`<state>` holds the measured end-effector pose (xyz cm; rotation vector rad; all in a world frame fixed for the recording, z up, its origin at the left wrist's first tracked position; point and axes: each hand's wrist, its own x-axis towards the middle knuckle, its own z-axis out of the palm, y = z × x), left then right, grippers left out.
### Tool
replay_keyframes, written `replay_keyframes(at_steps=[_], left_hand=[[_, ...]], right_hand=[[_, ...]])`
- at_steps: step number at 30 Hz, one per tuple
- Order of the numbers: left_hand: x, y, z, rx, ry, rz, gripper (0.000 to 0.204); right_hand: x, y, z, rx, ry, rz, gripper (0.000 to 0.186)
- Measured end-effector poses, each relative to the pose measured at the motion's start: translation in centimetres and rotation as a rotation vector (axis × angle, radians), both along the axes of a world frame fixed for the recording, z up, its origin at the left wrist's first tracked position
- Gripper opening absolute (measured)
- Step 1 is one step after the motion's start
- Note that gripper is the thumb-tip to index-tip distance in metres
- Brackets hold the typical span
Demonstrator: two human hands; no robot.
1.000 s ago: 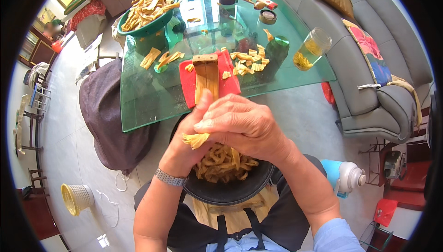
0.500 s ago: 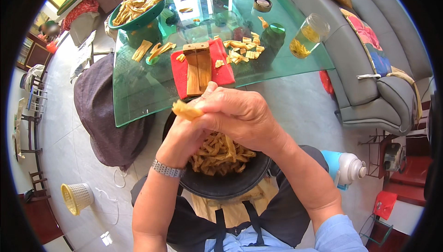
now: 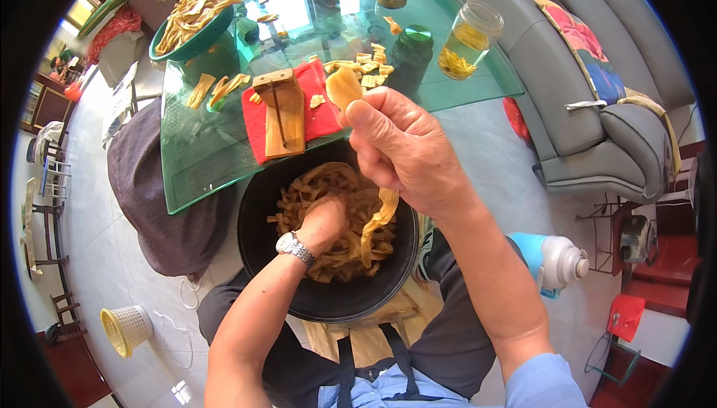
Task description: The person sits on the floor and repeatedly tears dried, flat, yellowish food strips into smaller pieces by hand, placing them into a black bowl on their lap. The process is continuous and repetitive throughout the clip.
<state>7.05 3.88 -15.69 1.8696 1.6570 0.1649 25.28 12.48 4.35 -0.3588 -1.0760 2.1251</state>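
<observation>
My right hand (image 3: 403,146) is raised over the bowl's far right side, thumb and fingers closed on a yellowish-brown strip (image 3: 343,88). It looks like a dried, pliable food; one broad end sticks up above the fingers and a long tail hangs below the hand. My left hand (image 3: 326,220), with a metal watch at the wrist, reaches into the black bowl (image 3: 328,309). Its fingers are hidden among the many similar strips (image 3: 317,180) there. Just beyond the bowl, a slotted wooden block (image 3: 293,118) rests on a red cloth (image 3: 256,135).
A glass table (image 3: 183,184) spreads ahead, its near edge by the bowl. On it stand a green basin (image 3: 175,51) heaped with strips, short cut pieces (image 3: 370,72) and a glass jar (image 3: 469,38). A grey sofa (image 3: 575,124) is at right; a blue-and-white flask (image 3: 556,264) stands near my right knee.
My hands have separated. The left has gone down into the strips in the bowl; the right has risen slightly rightward with a strip. The view has shifted, so the table appears farther left.
</observation>
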Motion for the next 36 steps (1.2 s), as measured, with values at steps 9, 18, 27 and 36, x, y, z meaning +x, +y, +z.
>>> replay_keyframes(at_steps=[9,18,27,36], left_hand=[[1.2,-0.6,-2.0,0.149,0.322,-0.093,0.03],[-1.3,-0.1,1.2,-0.061,0.091,0.032,0.022],[-2.9,0.4,11.4,-0.352,-1.333,0.564,0.014],[-3.1,-1.0,14.3,-0.18,-1.582,0.6,0.029]], right_hand=[[2.5,0.2,1.1,0.188,-0.427,-0.195,0.027],[3.2,0.0,0.3,0.203,-0.548,-0.121,0.024],[1.4,-0.1,-1.4,0.31,-0.792,-0.008,0.033],[-1.4,-2.6,-2.5,0.46,-0.809,0.096,0.027]])
